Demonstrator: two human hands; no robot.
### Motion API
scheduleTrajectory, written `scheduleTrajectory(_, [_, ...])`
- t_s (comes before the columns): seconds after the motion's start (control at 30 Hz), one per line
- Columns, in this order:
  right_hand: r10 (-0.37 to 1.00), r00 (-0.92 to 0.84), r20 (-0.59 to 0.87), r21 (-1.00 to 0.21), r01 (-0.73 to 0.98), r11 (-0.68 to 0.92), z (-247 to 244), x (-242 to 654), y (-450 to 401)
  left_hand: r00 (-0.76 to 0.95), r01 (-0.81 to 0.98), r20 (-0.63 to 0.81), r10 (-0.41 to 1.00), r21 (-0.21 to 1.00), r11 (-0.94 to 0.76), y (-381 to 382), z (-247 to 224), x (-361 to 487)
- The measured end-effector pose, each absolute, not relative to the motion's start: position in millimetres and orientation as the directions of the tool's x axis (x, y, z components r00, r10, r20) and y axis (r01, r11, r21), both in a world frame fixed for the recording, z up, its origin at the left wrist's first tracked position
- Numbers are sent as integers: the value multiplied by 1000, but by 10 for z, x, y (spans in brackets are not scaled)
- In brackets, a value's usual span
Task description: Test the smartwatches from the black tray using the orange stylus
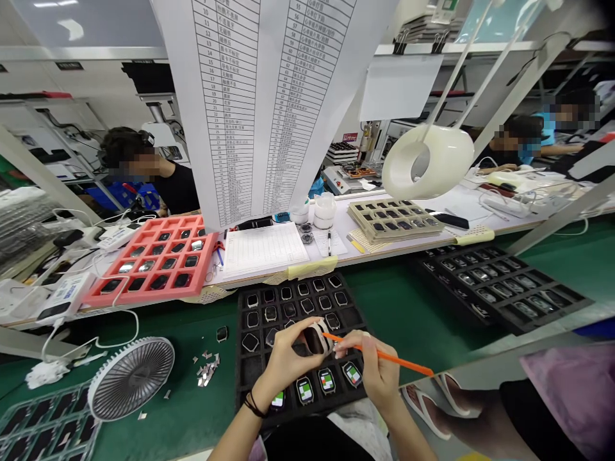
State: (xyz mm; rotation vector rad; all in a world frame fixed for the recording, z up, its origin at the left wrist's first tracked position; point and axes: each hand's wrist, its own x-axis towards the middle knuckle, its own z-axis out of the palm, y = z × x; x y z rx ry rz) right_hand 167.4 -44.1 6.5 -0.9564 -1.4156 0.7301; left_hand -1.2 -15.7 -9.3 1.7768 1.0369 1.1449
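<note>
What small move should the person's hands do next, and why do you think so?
Probably the left hand should turn the watch slightly, so the orange stick in the right hand can reach the next part of its edge. The stick's tip is at the watch's edge, and the watch is held up above the black foam tray.

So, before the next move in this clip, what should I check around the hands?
1. Left hand gripping the watch body: ok.
2. Right hand holding the orange stick: ok.
3. Stick tip touching the watch body: cannot tell, fingers hide it.
4. Lit watches seated in the black foam tray: ok.
5. Metal scraps off the tray, on the green mat: ok.
</note>
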Motion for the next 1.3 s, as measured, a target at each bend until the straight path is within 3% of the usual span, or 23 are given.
scheduleTrajectory(0.13, [912, 217, 349, -937, 84, 338, -81, 1842, -380, 293, 240, 206, 934, 929, -280, 30, -372, 138])
scheduleTrajectory(0.27, [860, 442, 254, -961, 15, 276, -241, 2044, -327, 268, 296, 134, 954, 931, -214, 250, -793, 383])
scheduleTrajectory(0.4, [879, 460, 122, -989, -17, 146, -396, 2144, -258, 292, 273, 138, 946, 936, -221, 305, -947, 644])
scheduleTrajectory(0.53, [895, 445, 14, -991, -112, 71, -431, 2163, -273, 338, 200, 183, 923, 944, -261, 229, -778, 729])
scheduleTrajectory(0.73, [861, 476, 177, -943, -168, 287, -184, 2136, -401, 377, 70, 236, 896, 957, -282, 105, -469, 651])
scheduleTrajectory(1.3, [836, 412, 363, -917, 0, 399, -143, 2059, -461, 392, 93, 229, 891, 954, -287, 0, -320, 588])
